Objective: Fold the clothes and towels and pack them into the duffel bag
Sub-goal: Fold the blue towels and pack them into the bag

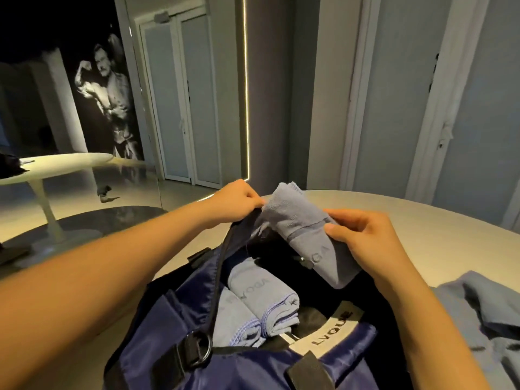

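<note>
A navy duffel bag stands open on the pale round table in front of me. Two folded blue towels lie side by side inside it, at the left. My right hand grips a third folded blue towel, tilted over the bag's opening. My left hand pinches the far rim of the bag next to the towel's upper end, and a dark strap runs down from there to a metal ring.
A blue garment lies spread on the table at the right. A second white round table stands at the far left. Doors and a lit wall strip fill the background beyond the table.
</note>
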Motion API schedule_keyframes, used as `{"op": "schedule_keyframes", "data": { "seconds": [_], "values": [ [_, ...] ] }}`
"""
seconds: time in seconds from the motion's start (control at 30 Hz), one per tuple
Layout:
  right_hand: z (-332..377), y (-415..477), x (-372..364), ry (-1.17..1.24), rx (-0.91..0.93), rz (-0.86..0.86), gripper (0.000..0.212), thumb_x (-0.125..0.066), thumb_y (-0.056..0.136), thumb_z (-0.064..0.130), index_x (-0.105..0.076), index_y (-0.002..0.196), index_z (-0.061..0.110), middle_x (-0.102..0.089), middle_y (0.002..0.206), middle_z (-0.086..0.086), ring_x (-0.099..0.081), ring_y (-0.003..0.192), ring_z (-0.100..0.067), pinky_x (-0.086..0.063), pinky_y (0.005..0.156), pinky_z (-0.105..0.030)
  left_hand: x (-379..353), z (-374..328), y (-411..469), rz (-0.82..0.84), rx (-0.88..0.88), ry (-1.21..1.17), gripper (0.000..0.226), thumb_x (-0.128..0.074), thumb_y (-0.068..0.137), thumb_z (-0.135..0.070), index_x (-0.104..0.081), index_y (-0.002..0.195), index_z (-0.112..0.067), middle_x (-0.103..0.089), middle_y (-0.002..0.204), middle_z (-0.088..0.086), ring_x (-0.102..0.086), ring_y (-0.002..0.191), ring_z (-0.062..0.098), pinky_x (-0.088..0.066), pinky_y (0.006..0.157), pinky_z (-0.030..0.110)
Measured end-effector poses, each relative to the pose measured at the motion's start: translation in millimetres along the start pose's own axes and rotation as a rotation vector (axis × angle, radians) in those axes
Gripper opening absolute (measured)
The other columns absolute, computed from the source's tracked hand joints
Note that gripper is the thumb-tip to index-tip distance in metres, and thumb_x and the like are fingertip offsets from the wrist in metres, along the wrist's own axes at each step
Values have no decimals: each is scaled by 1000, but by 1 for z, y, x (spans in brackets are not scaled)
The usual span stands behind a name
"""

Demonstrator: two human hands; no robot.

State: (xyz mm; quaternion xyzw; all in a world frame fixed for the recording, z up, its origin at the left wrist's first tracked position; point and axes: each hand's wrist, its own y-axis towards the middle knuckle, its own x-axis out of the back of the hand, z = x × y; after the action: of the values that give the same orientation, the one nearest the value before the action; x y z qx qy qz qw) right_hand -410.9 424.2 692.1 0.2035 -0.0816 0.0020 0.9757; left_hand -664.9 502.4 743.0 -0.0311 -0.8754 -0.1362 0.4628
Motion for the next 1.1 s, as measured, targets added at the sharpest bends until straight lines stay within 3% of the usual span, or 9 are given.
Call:
{"op": "schedule_keyframes", "data": {
  "seconds": [0.13,0.33,0.43,0.5,0.57,0.67,0.8,0.97,1.1],
  "values": [
    [-8,2,-21,-361,12,32,27,-71,93,17,-77,117,28,-76,110,14,-70,103,-5,-57,96,-34,5,-16,0,-146,-50,76,55,-57,102,-29,-45,50,-13,-37,47,-2,-34,49,16,-31,51,27],
    [-27,-5,-55,-807,49,35,30,-65,98,29,-70,127,27,-74,117,3,-69,102,-18,-57,89,-36,-1,-21,-12,-296,-143,111,55,-54,103,-26,-40,50,-17,-36,46,-1,-35,46,15,-27,49,24],
    [-33,-3,-54,-860,-8,16,30,-62,100,26,-68,130,25,-74,117,-1,-70,99,-21,-57,86,-35,-3,-20,-11,-231,-172,115,54,-54,104,-28,-48,52,-14,-44,48,4,-37,44,13,-34,50,23],
    [-34,-3,-54,-819,-5,-30,28,-63,100,25,-71,127,24,-75,115,-2,-71,97,-21,-57,87,-35,-7,-18,-11,-123,-183,112,49,-55,104,-29,-63,62,-6,-55,55,14,-36,42,8,-33,46,19],
    [-36,-3,-56,-740,15,-98,26,-63,99,25,-72,124,22,-75,116,-1,-70,102,-21,-55,91,-35,-11,-18,-11,-61,-197,118,45,-55,104,-29,-70,69,-5,-59,59,13,-38,41,7,-32,46,18],
    [-46,-5,-60,-703,-24,-86,27,-63,100,25,-73,125,20,-73,120,-2,-69,106,-21,-55,95,-35,-10,-22,-12,-158,-247,135,54,-54,104,-27,-51,51,-19,-48,48,2,-38,43,9,-32,51,22],
    [-52,-3,-61,-893,-107,40,28,-56,103,23,-71,127,20,-74,118,-5,-70,98,-25,-58,90,-38,-13,-29,-16,-310,-280,147,58,-53,104,-25,-36,49,-24,-37,47,-5,-37,46,11,-28,52,21],
    [-59,-3,-65,-949,-85,33,24,-54,102,20,-74,111,10,-74,96,-12,-68,83,-30,-56,75,-45,-26,-17,-16,-56,-315,192,54,-55,102,-30,-44,52,-17,-43,49,1,-39,48,16,-37,54,36],
    [-48,-3,-57,-898,-84,136,31,-48,105,35,-67,128,26,-74,110,-1,-67,94,-22,-51,75,-34,-34,-17,-22,110,-311,242,40,-58,101,-35,-71,71,-11,-62,62,3,-49,54,15,-43,57,33]
  ]
}}
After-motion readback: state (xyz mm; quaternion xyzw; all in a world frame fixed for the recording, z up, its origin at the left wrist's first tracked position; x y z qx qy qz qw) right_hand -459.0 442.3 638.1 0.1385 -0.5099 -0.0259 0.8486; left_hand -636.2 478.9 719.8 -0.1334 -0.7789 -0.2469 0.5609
